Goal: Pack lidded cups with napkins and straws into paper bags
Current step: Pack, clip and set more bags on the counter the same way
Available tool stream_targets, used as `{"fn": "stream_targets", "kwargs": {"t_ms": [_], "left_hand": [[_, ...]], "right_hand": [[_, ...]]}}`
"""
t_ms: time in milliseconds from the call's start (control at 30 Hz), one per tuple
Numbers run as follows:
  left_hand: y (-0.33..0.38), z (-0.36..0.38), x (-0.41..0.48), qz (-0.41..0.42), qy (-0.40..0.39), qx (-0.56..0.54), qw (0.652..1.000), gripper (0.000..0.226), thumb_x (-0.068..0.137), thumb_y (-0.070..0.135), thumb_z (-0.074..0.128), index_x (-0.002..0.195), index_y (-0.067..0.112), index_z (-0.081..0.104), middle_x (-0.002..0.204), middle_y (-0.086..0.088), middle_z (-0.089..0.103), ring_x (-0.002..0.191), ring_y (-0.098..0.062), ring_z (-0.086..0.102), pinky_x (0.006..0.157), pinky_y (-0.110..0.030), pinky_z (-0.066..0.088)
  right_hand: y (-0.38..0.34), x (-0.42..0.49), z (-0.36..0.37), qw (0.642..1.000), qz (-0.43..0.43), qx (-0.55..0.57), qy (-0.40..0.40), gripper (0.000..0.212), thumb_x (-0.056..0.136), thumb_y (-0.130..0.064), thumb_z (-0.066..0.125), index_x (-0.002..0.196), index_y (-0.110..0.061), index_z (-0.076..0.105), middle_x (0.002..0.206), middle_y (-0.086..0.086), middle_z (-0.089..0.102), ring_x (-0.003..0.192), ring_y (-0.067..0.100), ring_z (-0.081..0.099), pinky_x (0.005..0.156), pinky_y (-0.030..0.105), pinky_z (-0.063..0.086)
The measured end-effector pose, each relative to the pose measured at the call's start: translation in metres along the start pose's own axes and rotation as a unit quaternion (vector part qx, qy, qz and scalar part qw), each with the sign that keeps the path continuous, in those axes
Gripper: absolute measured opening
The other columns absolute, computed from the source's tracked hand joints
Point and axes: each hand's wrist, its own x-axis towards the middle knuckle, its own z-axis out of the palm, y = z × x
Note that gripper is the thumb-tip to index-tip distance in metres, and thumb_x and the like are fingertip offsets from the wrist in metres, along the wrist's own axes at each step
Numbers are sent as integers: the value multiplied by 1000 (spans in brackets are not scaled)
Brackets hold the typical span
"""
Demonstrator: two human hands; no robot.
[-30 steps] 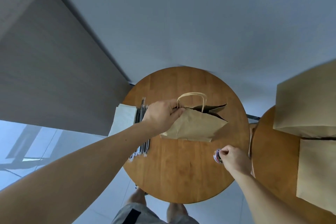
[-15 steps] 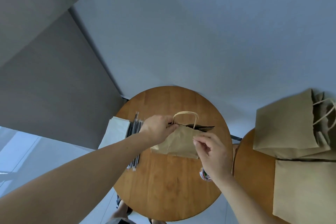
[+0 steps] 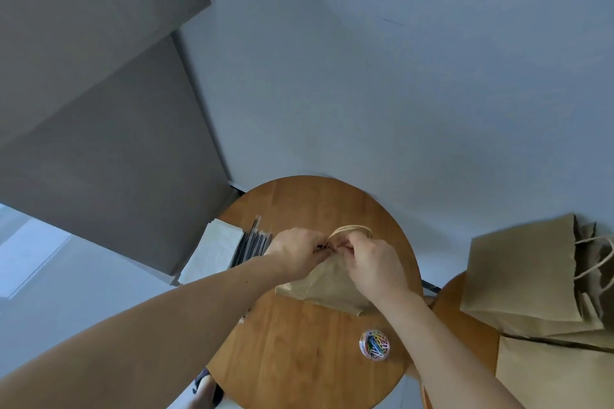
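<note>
Head view: a brown paper bag (image 3: pixel 327 285) stands on the round wooden table (image 3: pixel 299 342) — creased, top pressed together. Left hand (image 3: pixel 297 252) and right hand (image 3: pixel 372 262) both pinch its top edge beneath the handle (image 3: pixel 350 228).

A round wooden table (image 3: pixel 299 359) with warm plank grain stands by a plain, pale blue-grey wall (image 3: pixel 365 76), its far edge close against it. A second wooden table (image 3: pixel 465 325) of the same colour stands just beside the first table's right edge, with a narrow gap between them. A dark strip (image 3: pixel 430 285) shows at the wall's foot in that gap. To the left, large flat grey panels (image 3: pixel 99 149) meet the wall along a slanted seam. They may be blinds or cabinet fronts; the wide lens makes it hard to tell. Below them the floor (image 3: pixel 93 285) is pale and smooth, with a bright patch of light (image 3: pixel 30 252) at the left edge.
</note>
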Motion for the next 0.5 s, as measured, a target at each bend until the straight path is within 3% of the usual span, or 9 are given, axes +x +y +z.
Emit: {"fn": "stream_targets", "kwargs": {"t_ms": [167, 267, 500], "left_hand": [[2, 2, 0, 2, -3, 6, 1000, 25, 100, 37, 50, 101, 20, 68, 88, 0, 69, 82, -22, 62, 73, -40, 51], [4, 1, 2, 7, -6, 14, 1000, 24, 100, 36, 49, 98, 20, 67, 86, 1, 67, 81, -21, 61, 69, -37, 49], [3, 2, 1, 5, 6, 12, 1000, 24, 100, 36, 50, 93, 20, 66, 79, 4, 64, 75, -20, 60, 64, -35, 46]], "right_hand": [[4, 9, -5, 997, 1, -52, -48, 18, 100, -25, 51, 104, -13, 64, 90, 4, 71, 81, 24, 67, 70, 37, 53], [4, 11, -4, 999, 0, -42, -34, 18, 99, -24, 55, 96, -9, 64, 87, 7, 70, 79, 25, 66, 69, 39, 54], [2, 6, 1, 1000, 9, 10, 3, 14, 96, -23, 61, 99, -11, 69, 92, 3, 70, 83, 21, 66, 72, 34, 53]]}}
